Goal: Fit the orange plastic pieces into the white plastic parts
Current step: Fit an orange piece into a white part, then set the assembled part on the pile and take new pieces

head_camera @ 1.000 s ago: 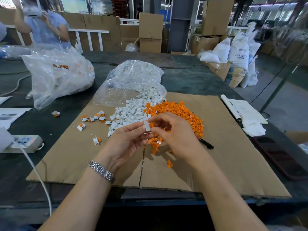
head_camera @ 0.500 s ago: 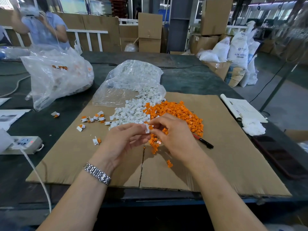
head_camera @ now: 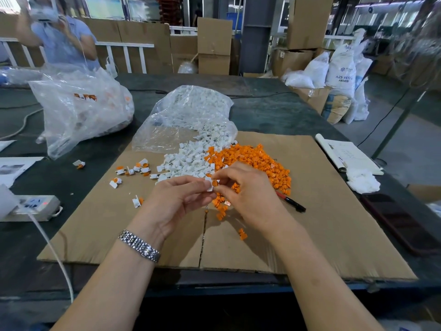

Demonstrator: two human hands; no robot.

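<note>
My left hand point(head_camera: 177, 200) pinches a small white plastic part point(head_camera: 209, 184) between thumb and fingers. My right hand point(head_camera: 248, 197) pinches an orange plastic piece point(head_camera: 215, 183) and holds it against that white part. Both hands hover over the cardboard sheet point(head_camera: 329, 225), just in front of two heaps. The heap of white parts point(head_camera: 188, 161) spills from a clear bag point(head_camera: 188, 111). The heap of orange pieces point(head_camera: 253, 158) lies to its right. Several joined white-and-orange parts point(head_camera: 133, 170) lie scattered at the left of the cardboard.
A large clear bag point(head_camera: 81, 108) of joined parts stands at the left. A power strip point(head_camera: 35, 206) with a white cable sits at the near left. A red-black pen point(head_camera: 291, 201), papers point(head_camera: 350, 156), a crumpled tissue point(head_camera: 362, 181) and a dark phone point(head_camera: 403, 223) lie to the right. A person stands at the far left.
My hands have stayed together over the heaps; the white part has turned slightly and the orange piece now sits against its right side.
</note>
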